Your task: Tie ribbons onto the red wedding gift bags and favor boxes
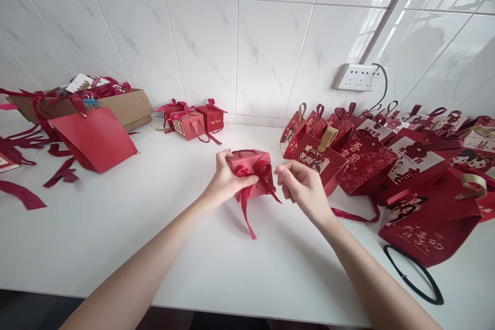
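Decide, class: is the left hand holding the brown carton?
No: the left hand grips a small red box, while the carton stands apart.

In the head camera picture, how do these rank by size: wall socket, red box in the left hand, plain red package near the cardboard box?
Largest to smallest, as they look:
1. Plain red package
2. Red box in the left hand
3. Wall socket
The socket sits farther back, so true size is unsure.

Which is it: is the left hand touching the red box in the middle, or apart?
Touching. The head view shows the left hand holding the red box, its thumb over the near face.
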Motion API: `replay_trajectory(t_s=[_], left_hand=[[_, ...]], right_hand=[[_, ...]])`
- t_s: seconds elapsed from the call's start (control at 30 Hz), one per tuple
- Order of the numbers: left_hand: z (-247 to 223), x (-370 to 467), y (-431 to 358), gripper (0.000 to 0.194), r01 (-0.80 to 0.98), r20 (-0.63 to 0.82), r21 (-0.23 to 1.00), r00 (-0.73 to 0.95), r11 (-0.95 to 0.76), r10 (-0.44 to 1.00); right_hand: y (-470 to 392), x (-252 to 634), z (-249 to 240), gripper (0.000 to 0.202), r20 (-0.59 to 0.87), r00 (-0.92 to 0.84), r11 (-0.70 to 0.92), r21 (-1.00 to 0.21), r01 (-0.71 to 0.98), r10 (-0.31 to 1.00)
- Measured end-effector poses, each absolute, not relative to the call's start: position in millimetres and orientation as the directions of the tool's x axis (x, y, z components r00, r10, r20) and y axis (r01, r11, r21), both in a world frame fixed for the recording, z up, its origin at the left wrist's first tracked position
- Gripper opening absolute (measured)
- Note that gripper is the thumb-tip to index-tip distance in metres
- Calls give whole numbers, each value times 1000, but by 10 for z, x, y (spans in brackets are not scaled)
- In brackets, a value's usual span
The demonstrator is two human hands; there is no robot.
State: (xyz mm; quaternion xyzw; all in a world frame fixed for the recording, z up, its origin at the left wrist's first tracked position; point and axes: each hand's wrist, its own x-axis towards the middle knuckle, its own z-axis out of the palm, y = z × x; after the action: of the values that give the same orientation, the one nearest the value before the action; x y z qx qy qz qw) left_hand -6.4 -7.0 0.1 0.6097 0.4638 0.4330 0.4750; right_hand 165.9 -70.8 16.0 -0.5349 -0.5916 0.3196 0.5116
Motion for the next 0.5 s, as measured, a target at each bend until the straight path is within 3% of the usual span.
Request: replay_trajectory(t_s=[0.07,0.33,0.5], left_hand=[[-8,-91,-59,77,140,83,983,259,-122,962],[-63,-158,2,68,110,114,980,383,-167,917],[-28,-166,21,64,82,85,989,393,-127,916]], right_hand=[[-668,1703,146,31,339,152,260,-885,385,928],[-659,1657,56,16,533,10,433,-697,571,846],[-636,1647,25,8,565,78,440,-715,543,821]])
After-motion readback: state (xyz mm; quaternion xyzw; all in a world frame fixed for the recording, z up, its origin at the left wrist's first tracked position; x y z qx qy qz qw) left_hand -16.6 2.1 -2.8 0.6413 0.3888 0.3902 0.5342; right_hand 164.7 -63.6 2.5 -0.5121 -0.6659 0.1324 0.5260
